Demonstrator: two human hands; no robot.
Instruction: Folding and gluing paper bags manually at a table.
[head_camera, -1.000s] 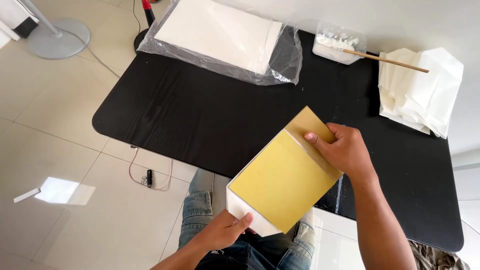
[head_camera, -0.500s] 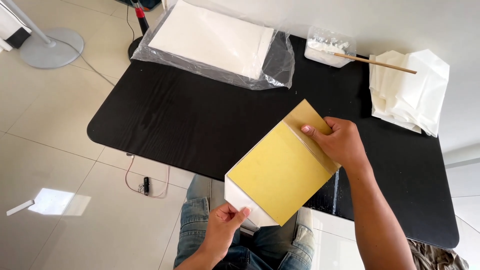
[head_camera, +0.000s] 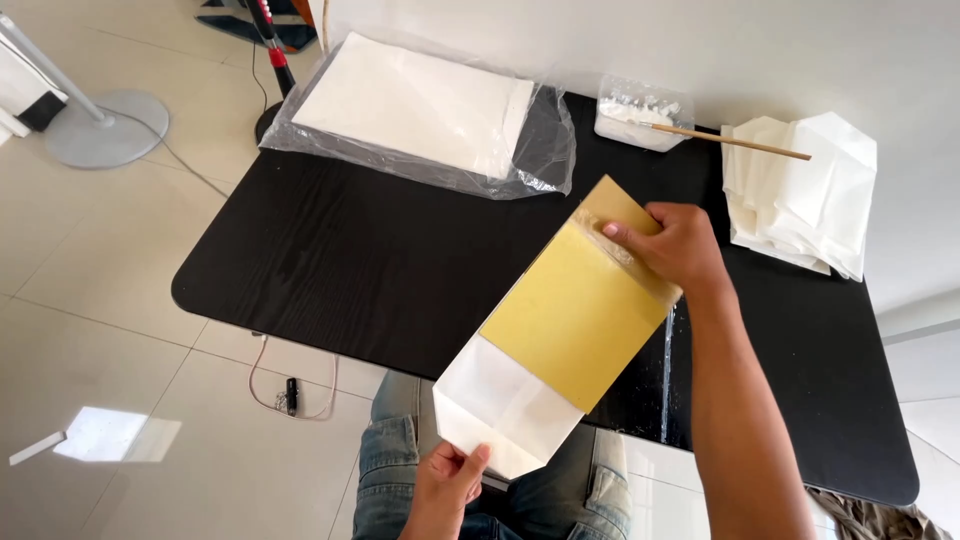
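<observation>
While I watch through the head camera, I see the yellow board (head_camera: 575, 315) lying inside a white paper bag (head_camera: 500, 400), the two held together above the near edge of the black table (head_camera: 380, 270) and over my denim-clad lap (head_camera: 400, 470). Its long axis runs on a diagonal, from lower left near my body up to the right toward the far side of the table; the bag's folded white bottom points down toward me and the board's uncovered brownish end (head_camera: 610, 205) points away. My right hand (head_camera: 670, 245) clamps the far end, fingers curled over the top face and pressed down on it; the thumb is out of sight beneath. My left hand (head_camera: 450, 480) pinches the near corner of the white bag between thumb and fingers. On the far side of the table I see a stack of white sheets (head_camera: 420, 100) in a clear plastic wrap, a clear tub of white paste (head_camera: 630, 115) with a wooden stick (head_camera: 740, 142) resting across it, and a pile of folded white bags (head_camera: 800, 190) to the right.
</observation>
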